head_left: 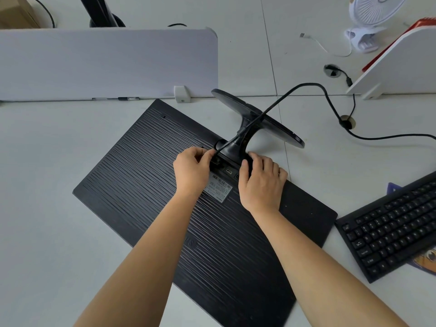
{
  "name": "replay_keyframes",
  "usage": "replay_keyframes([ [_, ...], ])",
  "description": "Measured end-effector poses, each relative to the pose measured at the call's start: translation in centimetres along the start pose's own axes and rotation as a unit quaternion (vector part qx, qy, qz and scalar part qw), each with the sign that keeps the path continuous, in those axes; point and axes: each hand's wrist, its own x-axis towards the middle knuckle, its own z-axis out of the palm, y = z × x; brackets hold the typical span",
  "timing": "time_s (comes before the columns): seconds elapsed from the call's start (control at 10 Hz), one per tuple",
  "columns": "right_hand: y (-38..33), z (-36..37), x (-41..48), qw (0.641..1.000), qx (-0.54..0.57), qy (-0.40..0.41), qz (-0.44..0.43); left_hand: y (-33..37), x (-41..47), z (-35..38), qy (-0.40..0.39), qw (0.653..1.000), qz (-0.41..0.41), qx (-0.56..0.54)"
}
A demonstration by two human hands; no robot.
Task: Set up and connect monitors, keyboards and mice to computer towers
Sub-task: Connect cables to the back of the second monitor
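A black monitor (151,175) lies face down on the white desk (47,185), its ribbed back up and its round stand (257,119) pointing away from me. A black cable (306,85) runs from a desk hole over the stand neck to the port row. My left hand (192,169) pinches the cable's plug at the ports beside the stand neck. My right hand (262,179) grips the base of the stand neck on the right. A free port (228,171) shows between my hands.
A black keyboard (391,223) lies at the right on a printed mouse pad (424,256). A white divider panel (106,64) stands behind the monitor. A white desk fan (375,17), a white shelf (401,64) and a loose white cable (323,44) sit at the back right.
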Motion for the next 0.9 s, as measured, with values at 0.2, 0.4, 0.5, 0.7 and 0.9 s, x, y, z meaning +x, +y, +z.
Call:
replay_keyframes([
  [0.2, 0.0, -0.1, 0.1, 1.000, -0.006, -0.001, 0.000, 0.3, -0.2, 0.1, 0.011, 1.000, -0.004, 0.000],
  [0.4, -0.1, -0.1, 0.1, 1.000, -0.009, -0.003, 0.001, 1.2, -0.1, 0.5, 0.013, 0.997, -0.033, 0.066],
  [0.5, 0.0, -0.2, 0.0, 1.000, -0.006, -0.002, 0.002, 1.5, 0.3, -0.1, -0.006, 0.995, -0.039, 0.092],
  [0.7, 0.0, 0.0, 0.0, 1.000, -0.002, 0.007, 0.001, 2.2, 0.8, -0.5, -0.039, 0.991, -0.024, 0.128],
  [0.9, 0.0, 0.0, -0.1, 1.000, -0.003, 0.007, 0.001, 2.2, 0.4, -0.8, -0.048, 0.990, 0.022, 0.134],
])
